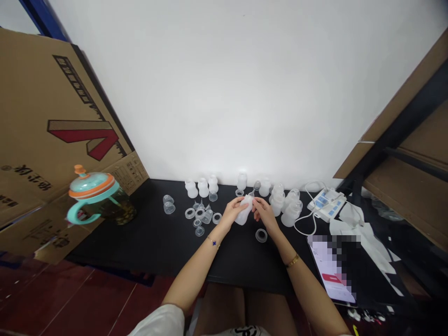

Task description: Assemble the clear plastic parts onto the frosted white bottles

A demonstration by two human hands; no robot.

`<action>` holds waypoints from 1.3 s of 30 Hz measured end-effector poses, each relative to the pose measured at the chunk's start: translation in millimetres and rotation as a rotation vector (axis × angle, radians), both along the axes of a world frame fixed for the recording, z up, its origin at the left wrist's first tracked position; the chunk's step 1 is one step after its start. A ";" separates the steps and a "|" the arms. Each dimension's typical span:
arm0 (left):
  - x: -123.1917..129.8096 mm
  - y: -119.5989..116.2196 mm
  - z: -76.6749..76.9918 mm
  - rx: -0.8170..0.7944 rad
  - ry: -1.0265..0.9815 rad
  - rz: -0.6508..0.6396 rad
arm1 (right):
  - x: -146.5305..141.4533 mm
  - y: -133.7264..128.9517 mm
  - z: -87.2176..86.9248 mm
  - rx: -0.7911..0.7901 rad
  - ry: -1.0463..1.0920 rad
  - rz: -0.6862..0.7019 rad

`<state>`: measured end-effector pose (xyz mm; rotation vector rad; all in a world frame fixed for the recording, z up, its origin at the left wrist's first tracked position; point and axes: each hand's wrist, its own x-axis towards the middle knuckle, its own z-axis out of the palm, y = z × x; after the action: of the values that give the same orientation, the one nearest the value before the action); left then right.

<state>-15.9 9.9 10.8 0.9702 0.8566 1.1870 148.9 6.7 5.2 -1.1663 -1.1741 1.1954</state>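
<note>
A white translucent baby bottle [244,215] is held tilted over the black table, its neck pointing up and away from me. My left hand [232,211] is closed around its left side. At the neck, the bent fingers of my right hand [265,214] press against the right side; any small part between them is hidden. A clear piece [256,186] appears just beyond the neck; I cannot tell whether it touches the bottle. Below my right hand lies a clear collar ring [261,235]. Left of my hands are loose rings [199,213] and clear nipples [207,215].
White bottles [203,187] stand along the wall, with capped bottles [291,213] at right. Two clear caps [169,207] lie left. A power strip [327,204] with cables, a tablet [332,268] and white paper lie right. A handled jug [101,198] stands by cardboard [31,116].
</note>
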 end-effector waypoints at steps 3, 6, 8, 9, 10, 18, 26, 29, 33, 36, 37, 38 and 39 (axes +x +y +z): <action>-2.3 1.9 1.5 -0.028 -0.083 0.071 | -0.3 -0.9 0.9 -0.023 0.017 0.012; -3.5 1.8 4.2 -0.031 -0.167 0.038 | -1.6 -2.8 2.3 -0.047 0.022 0.057; -3.0 0.6 6.0 -0.056 -0.227 -0.003 | -2.8 -3.8 2.9 -0.063 0.030 0.096; -2.3 -0.2 6.6 -0.071 -0.248 -0.018 | -3.3 -4.2 3.1 -0.072 0.033 0.114; -1.4 -1.0 6.9 -0.081 -0.259 -0.029 | -3.9 -4.6 3.2 -0.080 0.037 0.129; 2.8 -3.6 1.4 -0.017 -0.152 0.037 | -6.6 -7.6 2.8 -0.093 0.068 0.189; 4.6 -6.5 0.5 -0.024 -0.018 0.080 | -7.4 -6.6 -3.9 -0.091 0.024 0.166; 5.5 -8.1 1.6 -0.023 0.001 0.059 | -6.3 -7.6 -2.9 -0.088 0.015 0.159; 4.9 -7.8 3.1 -0.017 0.004 0.046 | -5.7 -8.6 -1.9 -0.089 0.036 0.161; 3.8 -5.3 2.3 -0.007 0.026 0.055 | -6.5 -8.0 -2.2 -0.090 0.047 0.142; 3.3 -4.0 1.6 0.000 0.038 0.063 | -6.7 -7.8 -2.0 -0.091 0.051 0.136; 2.6 -2.5 0.7 0.014 0.054 0.073 | -6.6 -7.7 -1.6 -0.093 0.060 0.129; 1.4 -0.9 -0.3 0.037 0.073 0.086 | -6.3 -7.7 -0.8 -0.093 0.076 0.121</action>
<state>-14.5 9.0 10.5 1.0201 0.9451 1.2506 142.6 -1.0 4.4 -1.1210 -1.1559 1.3871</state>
